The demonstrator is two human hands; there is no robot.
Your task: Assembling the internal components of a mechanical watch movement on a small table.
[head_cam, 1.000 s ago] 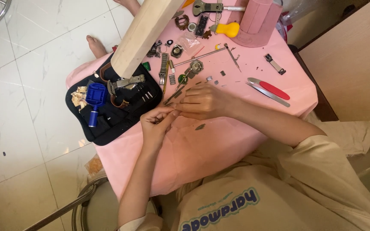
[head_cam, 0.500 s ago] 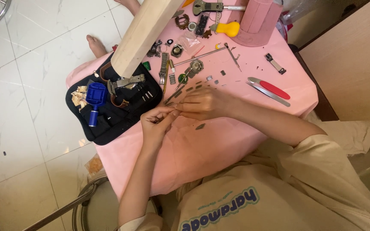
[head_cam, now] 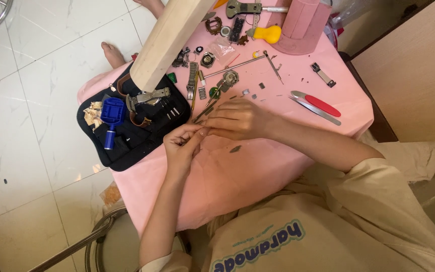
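Small part [head_cam: 183,143] — pinched in left hand [head_cam: 182,146] | right hand [head_cam: 235,119] touching, grip unclear | black tool pouch [head_cam: 127,136] beside — watch parts [head_cam: 212,80] behind.

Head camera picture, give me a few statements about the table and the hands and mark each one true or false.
1. The tablecloth is pink. True.
2. Both hands meet over the table, the left hand touching the right hand. True.
3. The blue tool lies on the bare floor. False: it lies on the black tool pouch.
4. The red-handled tool is in the right hand. False: it lies on the cloth, apart from both hands.
5. A yellow tool lies near the table's far edge. True.
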